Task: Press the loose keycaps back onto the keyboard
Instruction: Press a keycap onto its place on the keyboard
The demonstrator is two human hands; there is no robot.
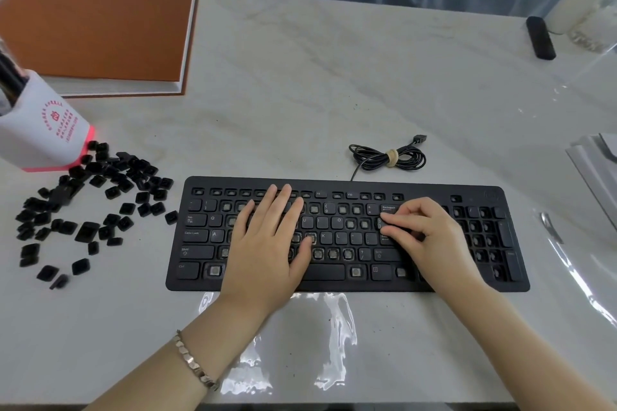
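The right fingertips (pixel 387 218) are bent down onto the keyboard's right side, just under the Backspace key. They seem to be pushing there, but I cannot tell whether a keycap sits under them or is pinched between them. The rest of the right hand (pixel 430 233) arches above the Enter area.

The left fingers (pixel 280 200) lie straight and relaxed, holding nothing. The left hand (pixel 270 237) rests flat across the left-middle rows, probably steadying the board.

Around the hands, the keyboard (pixel 334 285) is only partly filled. Tab, Q, Caps Lock, A, Shift, Ctrl, U, I, O, K, L, Backspace and the space bar look seated. Many sockets are bare: most of the top row, several in the number and bottom rows, and most of the number pad.

The loose keycaps (pixel 96 197) lie scattered in a big pile on the table (pixel 334 77) left of the keyboard, near a white pen holder (pixel 43 130) (a good many, mostly face down).

By my reckoning, much more is left than done.
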